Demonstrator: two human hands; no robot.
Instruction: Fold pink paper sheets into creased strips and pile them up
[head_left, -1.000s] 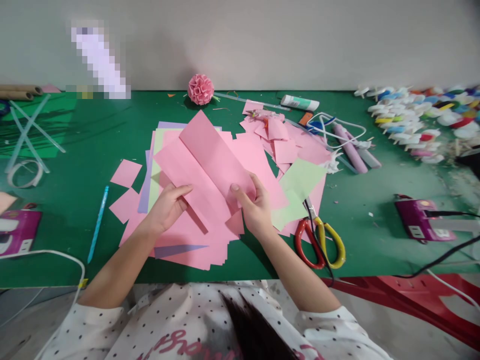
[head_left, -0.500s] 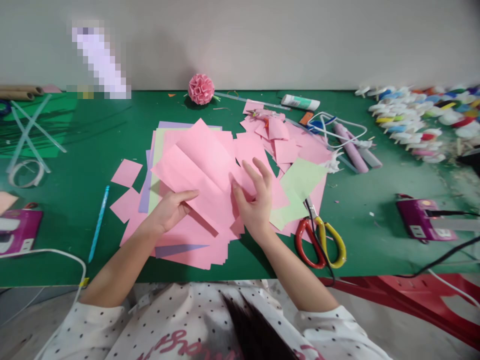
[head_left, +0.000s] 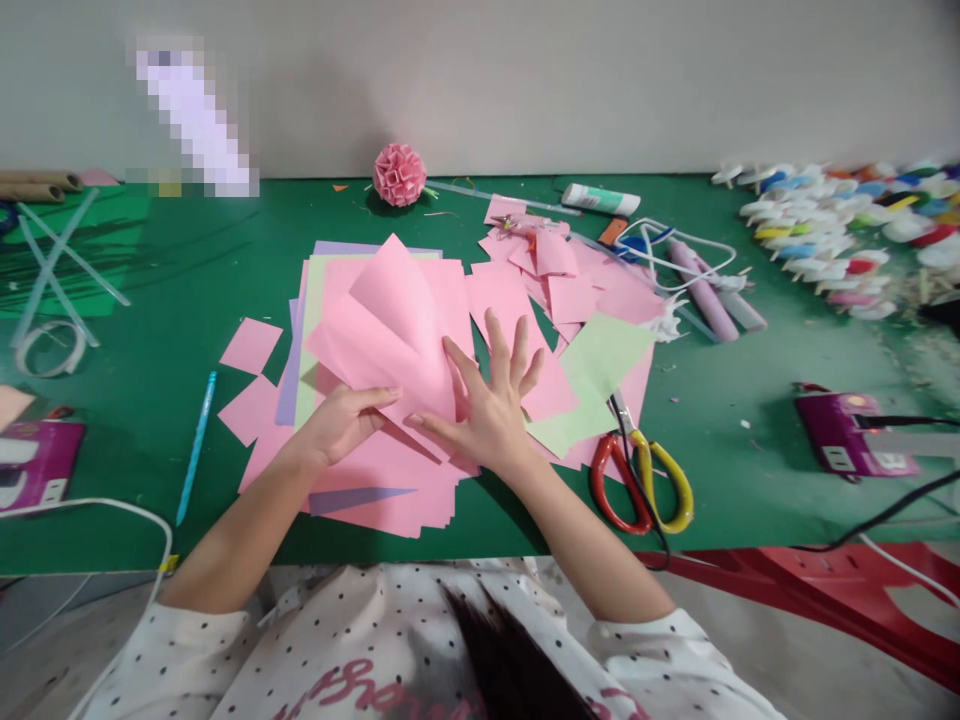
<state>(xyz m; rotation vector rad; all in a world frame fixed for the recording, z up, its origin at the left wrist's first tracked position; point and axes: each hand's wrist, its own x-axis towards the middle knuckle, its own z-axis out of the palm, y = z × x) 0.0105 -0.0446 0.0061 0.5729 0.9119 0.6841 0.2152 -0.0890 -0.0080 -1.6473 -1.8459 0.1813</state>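
Note:
A creased pink paper sheet [head_left: 386, 325] is held over a stack of coloured sheets, its right half bending upward. My left hand [head_left: 341, 425] pinches the sheet's lower left edge, thumb on top. With fingers spread wide, my right hand [head_left: 491, 410] presses against the sheet's right side, its thumb near the lower edge. Beneath lie pink sheets [head_left: 382, 505], a pale green sheet [head_left: 309, 375] and a purple sheet [head_left: 287, 390]. Right of my right hand rests a cut piece of light green paper [head_left: 600, 365].
Scissors [head_left: 637, 480] with red and yellow handles lie at the right. A pink paper ball [head_left: 400, 175] sits at the back, near a glue stick [head_left: 600, 200]. A blue pencil [head_left: 196, 445] and pink squares [head_left: 251, 345] are at left. Pink scraps [head_left: 574, 295] spread behind the green paper.
My right hand has moved left and spread its fingers against the sheet. The sheet's right half has bent up and inward. My left hand keeps its pinch.

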